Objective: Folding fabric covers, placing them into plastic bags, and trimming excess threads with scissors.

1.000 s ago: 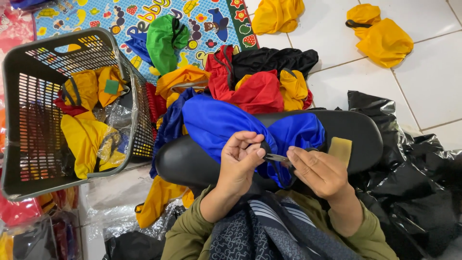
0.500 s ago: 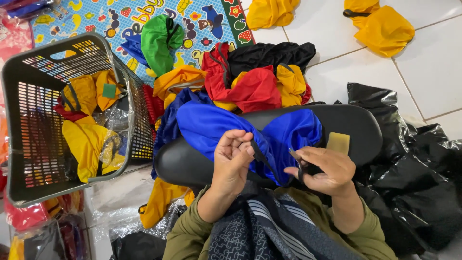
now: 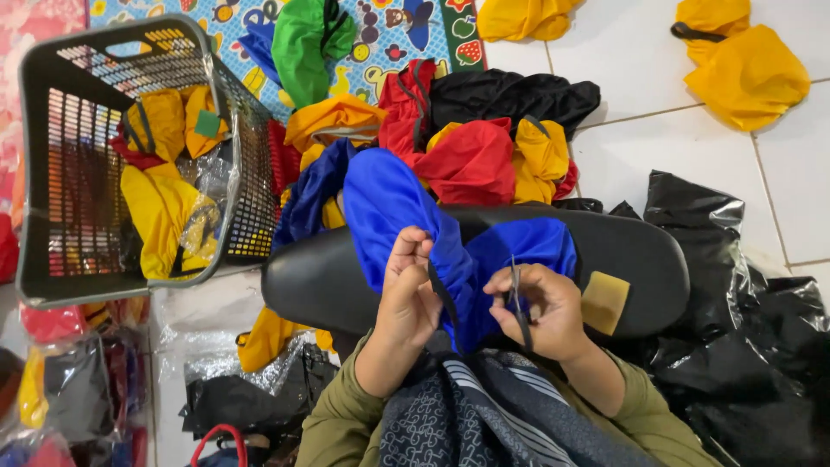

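1. The blue fabric cover [image 3: 406,207] lies draped over the black padded seat [image 3: 640,259], its long axis running along the seat's length, from upper left down toward the person's lap.
2. The left hand [image 3: 411,290] is pinched shut on a black strap [image 3: 445,298] at the cover's gathered middle.
3. The right hand [image 3: 540,311] is clenched around another part of the black strap, just right of the left hand, above the seat's near edge.
4. A tan patch [image 3: 603,301] sits on the seat, right of the right hand.
5. A black basket [image 3: 60,199] with yellow pieces stands left of the seat.
6. Red, yellow and black covers are piled beyond the seat.
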